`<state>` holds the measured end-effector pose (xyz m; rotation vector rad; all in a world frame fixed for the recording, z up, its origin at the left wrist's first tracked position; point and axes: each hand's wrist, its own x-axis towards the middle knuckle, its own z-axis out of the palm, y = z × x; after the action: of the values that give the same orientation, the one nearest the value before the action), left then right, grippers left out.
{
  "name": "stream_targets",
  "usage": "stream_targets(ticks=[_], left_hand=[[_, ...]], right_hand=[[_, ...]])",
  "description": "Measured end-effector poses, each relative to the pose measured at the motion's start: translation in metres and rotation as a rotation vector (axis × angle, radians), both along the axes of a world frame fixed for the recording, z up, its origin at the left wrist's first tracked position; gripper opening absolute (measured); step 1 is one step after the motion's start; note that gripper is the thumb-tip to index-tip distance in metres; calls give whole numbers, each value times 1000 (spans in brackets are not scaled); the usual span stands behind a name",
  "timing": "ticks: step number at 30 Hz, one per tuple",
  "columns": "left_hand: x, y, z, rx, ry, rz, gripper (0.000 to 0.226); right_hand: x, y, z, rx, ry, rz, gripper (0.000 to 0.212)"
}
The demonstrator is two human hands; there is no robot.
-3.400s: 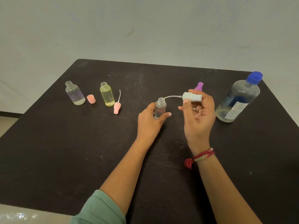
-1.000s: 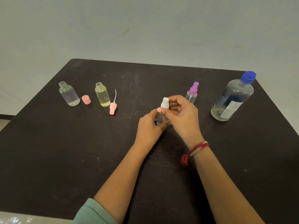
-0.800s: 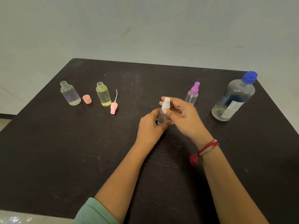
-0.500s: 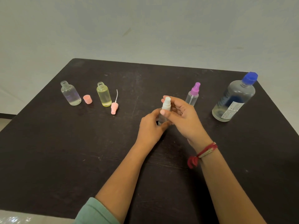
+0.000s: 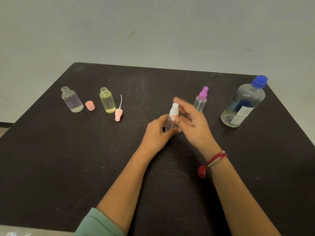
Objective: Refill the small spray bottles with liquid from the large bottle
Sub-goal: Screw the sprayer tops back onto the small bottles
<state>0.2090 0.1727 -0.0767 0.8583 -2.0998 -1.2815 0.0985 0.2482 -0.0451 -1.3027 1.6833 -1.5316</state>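
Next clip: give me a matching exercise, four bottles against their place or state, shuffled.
1. large clear plastic bottle with blue cap
2. small clear spray bottle with purple top
3. small yellow-tinted bottle
4. small clear bottle with white spray top

A. gripped by the left hand
B. neck open, no top
C. near the dark table's far right corner
D. standing just beyond the right hand

Pairs: 1-C, 2-D, 3-B, 4-A.

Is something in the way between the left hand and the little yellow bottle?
Yes. The pink spray head lies on the table just right of the yellow bottle, its thin tube pointing away, across the line from the left hand. That hand grips the white-topped bottle.
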Motion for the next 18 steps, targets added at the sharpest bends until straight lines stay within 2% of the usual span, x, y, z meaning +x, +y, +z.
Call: stream_targets(ticks=[1, 3, 7, 9, 11, 15, 16, 18], left_hand=[[0, -1, 0, 15, -7, -23, 31], [0, -2, 0, 25, -7, -39, 35], [-3, 5, -2, -32, 27, 23, 41], [-3, 5, -3, -35, 36, 27, 42], [-1, 2, -2, -14, 30, -8, 44], [3, -9, -2, 70, 10, -130, 39], [3, -10, -2, 79, 0, -141, 40], [1, -7, -2, 68, -8, -114, 42]], right_hand=[[-1, 1, 1, 15, 22, 56, 46], [-1, 1, 2, 7, 36, 33, 38], [17, -1, -2, -94, -50, -275, 28], [21, -3, -2, -119, -78, -363, 26], [16, -4, 1, -80, -43, -291, 29], [-6, -3, 8, 82, 2, 143, 39], [-9, -3, 9, 94, 11, 177, 36], [-8, -3, 9, 53, 2, 106, 32]])
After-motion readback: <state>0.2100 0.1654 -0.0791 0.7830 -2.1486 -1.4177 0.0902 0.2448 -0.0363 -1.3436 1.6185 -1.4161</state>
